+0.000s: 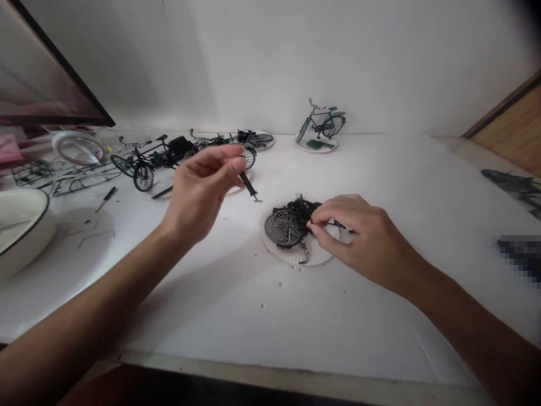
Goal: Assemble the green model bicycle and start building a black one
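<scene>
There are two hands, one left hand (198, 192) and one right hand (363, 242), four round paper plates (316, 148), at least five model bicycles (321, 121), one small screwdriver (107, 197) and one white bowl (42, 228).

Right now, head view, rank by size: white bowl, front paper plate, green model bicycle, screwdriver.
White bowl and front paper plate look alike; frame cuts off the bowl, so unranked. Then green model bicycle, then screwdriver.

The left forearm (84, 293) and right forearm (465, 321) are bare as far as the view reaches, and the left hand (198, 194) and right hand (363, 239) are slim and long-fingered, with nails that look short, though the soft view makes that hard to tell.
</scene>
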`<state>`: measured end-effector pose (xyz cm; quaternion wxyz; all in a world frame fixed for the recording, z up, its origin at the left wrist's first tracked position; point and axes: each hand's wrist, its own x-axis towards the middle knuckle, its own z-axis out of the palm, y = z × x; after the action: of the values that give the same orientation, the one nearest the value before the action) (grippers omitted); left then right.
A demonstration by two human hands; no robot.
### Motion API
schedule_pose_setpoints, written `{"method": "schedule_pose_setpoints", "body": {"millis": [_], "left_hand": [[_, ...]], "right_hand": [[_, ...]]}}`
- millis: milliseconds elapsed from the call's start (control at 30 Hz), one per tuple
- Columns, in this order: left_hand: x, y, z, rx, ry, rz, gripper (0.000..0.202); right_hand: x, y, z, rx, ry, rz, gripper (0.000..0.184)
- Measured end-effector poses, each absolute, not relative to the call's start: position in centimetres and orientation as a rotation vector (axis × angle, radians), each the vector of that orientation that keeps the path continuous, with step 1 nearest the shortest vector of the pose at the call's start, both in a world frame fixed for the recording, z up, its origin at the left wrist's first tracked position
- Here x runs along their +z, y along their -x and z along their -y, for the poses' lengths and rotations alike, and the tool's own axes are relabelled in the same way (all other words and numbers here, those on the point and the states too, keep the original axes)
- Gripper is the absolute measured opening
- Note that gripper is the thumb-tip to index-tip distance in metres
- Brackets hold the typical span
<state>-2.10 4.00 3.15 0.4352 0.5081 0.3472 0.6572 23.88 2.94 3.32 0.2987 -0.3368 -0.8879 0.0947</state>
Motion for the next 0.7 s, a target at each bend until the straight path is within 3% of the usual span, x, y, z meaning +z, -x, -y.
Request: {"method": "schedule_pose_setpoints", "body": {"millis": [367, 533, 600, 700], "left_hand": [[0.9, 0.2, -2.9, 1.312, -1.235, -0.888, 0.016], [0.8, -0.8, -2.0, 1.245, -1.184, -0.832, 0.017], [0.6, -1.0, -2.0, 1.213, -1.114, -0.8, 0.018], [0.6, -1.3, -2.0, 1.227, -1.054, -0.78, 0.017]], "right_hand": [[2.0, -26.5, -5.9, 0.122, 1.373, 2.231, 0.006], [2.3, -26.1, -5.5, 0.064, 1.27, 2.207, 0.011], [2.8, -25.4, -4.4, 0.173, 1.168, 2.208, 0.012], [3.3, -24.4, -2.8, 0.594, 1.055, 2.144, 0.018]]}}
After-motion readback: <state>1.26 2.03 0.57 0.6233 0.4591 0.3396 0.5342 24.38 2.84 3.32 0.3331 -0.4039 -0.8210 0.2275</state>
